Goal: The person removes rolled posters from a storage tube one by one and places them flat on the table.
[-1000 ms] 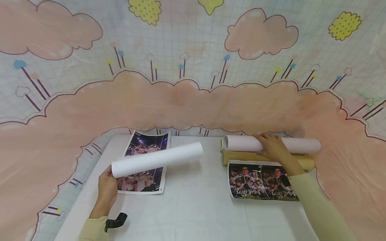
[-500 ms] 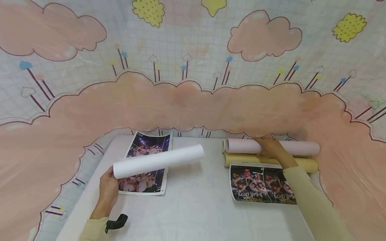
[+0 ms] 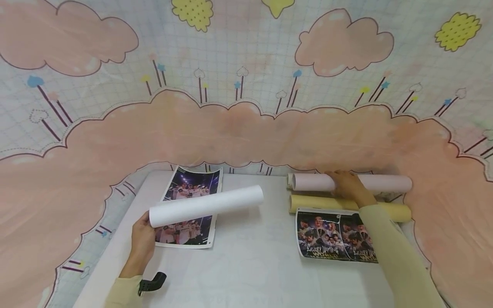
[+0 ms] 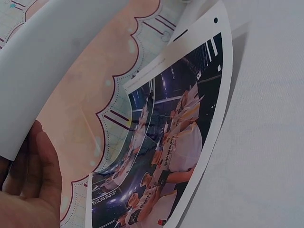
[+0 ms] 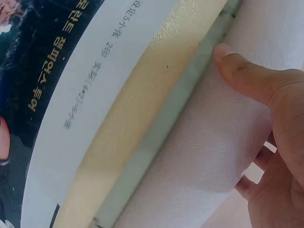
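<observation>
My left hand (image 3: 140, 244) grips a white paper roll (image 3: 208, 205) by its near left end. The roll slants above a glossy group-photo poster (image 3: 188, 235) and hides its middle. At the back right, my right hand (image 3: 348, 188) holds a pale pinkish-white roll (image 3: 389, 183) around its middle. In the right wrist view, the thumb lies along one side and fingertips show at the other. Beside that roll are a yellow roll (image 3: 316, 202) and a pale green strip (image 5: 161, 128), perhaps another roll, mostly hidden.
A dark printed poster (image 3: 323, 235) with curled edges lies in front of the yellow roll, partly covered by my right sleeve. A white surface (image 3: 250, 265) spreads between the posters. Behind it hangs a cartoon-patterned cloth (image 3: 231, 132). A black strap piece (image 3: 154, 282) sticks out from my left wrist.
The pinkish roll has shifted slightly back in my right hand, and a gap now shows between it and the yellow roll. My left hand keeps the white roll almost still.
</observation>
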`<state>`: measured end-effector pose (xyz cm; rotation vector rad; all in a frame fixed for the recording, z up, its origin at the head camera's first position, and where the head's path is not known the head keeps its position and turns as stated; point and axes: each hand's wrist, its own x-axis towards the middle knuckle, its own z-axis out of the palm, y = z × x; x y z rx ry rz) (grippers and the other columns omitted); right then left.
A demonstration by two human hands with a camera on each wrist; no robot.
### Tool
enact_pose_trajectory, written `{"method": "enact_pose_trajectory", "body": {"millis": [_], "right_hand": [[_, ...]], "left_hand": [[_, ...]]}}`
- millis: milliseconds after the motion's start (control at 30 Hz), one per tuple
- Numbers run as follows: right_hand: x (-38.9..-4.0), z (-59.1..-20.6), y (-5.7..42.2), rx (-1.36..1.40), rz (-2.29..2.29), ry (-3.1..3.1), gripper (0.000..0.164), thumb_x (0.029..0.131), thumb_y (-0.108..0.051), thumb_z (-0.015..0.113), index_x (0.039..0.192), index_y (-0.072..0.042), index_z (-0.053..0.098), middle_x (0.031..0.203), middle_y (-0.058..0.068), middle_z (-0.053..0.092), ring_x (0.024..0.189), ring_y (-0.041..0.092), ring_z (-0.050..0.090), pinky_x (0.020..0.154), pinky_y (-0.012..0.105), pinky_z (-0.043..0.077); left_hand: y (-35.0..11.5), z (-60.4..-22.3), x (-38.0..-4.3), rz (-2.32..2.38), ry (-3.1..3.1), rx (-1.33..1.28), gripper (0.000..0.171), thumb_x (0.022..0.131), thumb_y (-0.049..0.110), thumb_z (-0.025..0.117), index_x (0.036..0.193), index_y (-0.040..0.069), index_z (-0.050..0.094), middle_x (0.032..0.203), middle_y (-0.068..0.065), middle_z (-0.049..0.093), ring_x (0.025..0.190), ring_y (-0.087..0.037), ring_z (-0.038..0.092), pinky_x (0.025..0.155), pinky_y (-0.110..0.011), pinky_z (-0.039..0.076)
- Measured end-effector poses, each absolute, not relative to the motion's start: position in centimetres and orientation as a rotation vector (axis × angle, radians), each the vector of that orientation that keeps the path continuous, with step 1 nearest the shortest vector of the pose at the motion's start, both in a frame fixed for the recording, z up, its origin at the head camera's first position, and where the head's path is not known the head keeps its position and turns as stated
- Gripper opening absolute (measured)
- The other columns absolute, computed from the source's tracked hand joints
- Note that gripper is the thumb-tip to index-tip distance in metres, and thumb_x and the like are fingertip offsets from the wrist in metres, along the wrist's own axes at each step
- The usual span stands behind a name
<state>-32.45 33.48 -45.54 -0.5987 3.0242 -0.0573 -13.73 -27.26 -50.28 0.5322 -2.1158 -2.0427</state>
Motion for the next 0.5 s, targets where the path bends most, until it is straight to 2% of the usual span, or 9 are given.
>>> {"method": "enact_pose_trajectory", "body": {"millis": [167,500], "right_hand": [[-33.0,-45.9,33.4,-0.581,-0.080,3.024,0.081,0.078,-0.019,0.079,0.148,-0.010,0.041,0.141,0.029,0.050,0.123,0.053,0.050,0.101,0.073,0.032],[-33.5,-47.0,32.5,-0.569,-0.074,2.968,0.081,0.080,-0.021,0.078,0.149,-0.008,0.037,0.141,0.031,0.048,0.124,0.053,0.048,0.100,0.072,0.033]], "left_hand": [[-27.2,-50.3,-13.9,-2.079,-2.091,0.531,0.052,0.103,0.002,0.032,0.154,0.004,0.026,0.151,-0.012,0.036,0.130,-0.012,0.042,0.119,-0.043,0.030],[-27.4,-50.4,-13.3,-2.035,-2.131,0.531,0.051,0.105,0.008,0.031,0.155,0.004,0.024,0.155,-0.016,0.034,0.143,-0.027,0.034,0.118,-0.044,0.030]]}}
